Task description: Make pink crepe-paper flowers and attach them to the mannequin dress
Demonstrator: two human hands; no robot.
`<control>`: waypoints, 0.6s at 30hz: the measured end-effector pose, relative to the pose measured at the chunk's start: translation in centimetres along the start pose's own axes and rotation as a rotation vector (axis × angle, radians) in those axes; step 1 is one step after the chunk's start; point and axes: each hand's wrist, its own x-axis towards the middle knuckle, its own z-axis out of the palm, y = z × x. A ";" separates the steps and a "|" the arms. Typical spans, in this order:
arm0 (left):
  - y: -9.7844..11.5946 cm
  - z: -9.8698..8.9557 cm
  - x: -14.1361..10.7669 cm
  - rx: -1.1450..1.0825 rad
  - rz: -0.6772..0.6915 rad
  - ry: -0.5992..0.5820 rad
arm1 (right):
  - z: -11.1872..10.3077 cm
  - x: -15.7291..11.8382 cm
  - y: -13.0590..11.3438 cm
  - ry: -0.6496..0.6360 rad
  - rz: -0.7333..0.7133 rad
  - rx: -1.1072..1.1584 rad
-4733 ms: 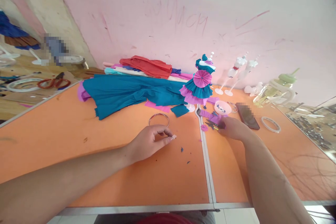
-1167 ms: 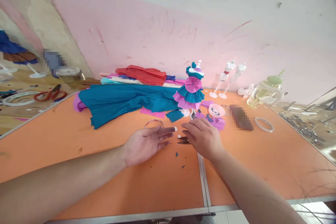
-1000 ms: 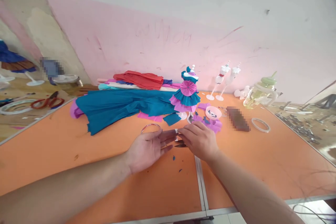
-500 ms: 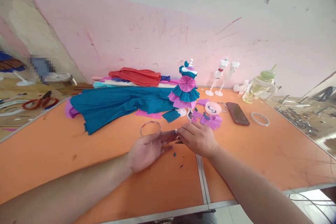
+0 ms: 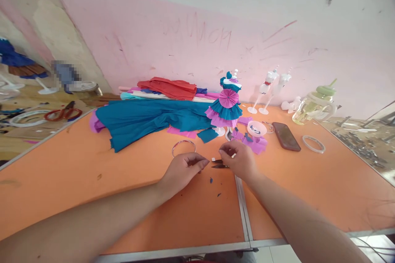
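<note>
My left hand [image 5: 182, 172] is closed, thumb and fingertips pinched together above the orange table [image 5: 148, 213]. Whatever it may hold is too small to make out. Across a narrow gap, my right hand [image 5: 239, 160] is also closed in a pinch, its contents hidden. Dark scissor blades [image 5: 219, 166] point left from under the right hand; whether it touches them I cannot tell. A tiny white piece [image 5: 213, 159] shows by the blade tips. Just behind my left hand is a thin clear ring [image 5: 184, 141]. Small dark scraps [image 5: 211, 180] lie in front.
A doll-sized dress form [image 5: 228, 98] in teal and purple ruffles stands behind my hands. Teal fabric [image 5: 148, 119] spreads left, with folded red cloth [image 5: 168, 87] behind it. A pink bowl [image 5: 256, 128], phone [image 5: 286, 136], white ring [image 5: 313, 144] and jug [image 5: 316, 104] are right.
My hands have moved apart. The left hand has turned from an open palm to a pinch, and the scissor blades show more. The whole view has shifted, so things appear further right.
</note>
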 end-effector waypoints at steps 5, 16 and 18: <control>-0.6 0.2 -0.1 0.018 0.069 -0.093 | 0.2 -1.0 -0.4 0.054 -0.305 -0.553; -0.8 -0.1 0.0 0.083 0.117 -0.057 | 1.4 -1.9 -1.0 -0.108 -0.285 -0.446; -0.6 -0.1 0.0 0.057 0.117 -0.043 | 1.3 -1.9 -1.1 -0.127 -0.247 -0.402</control>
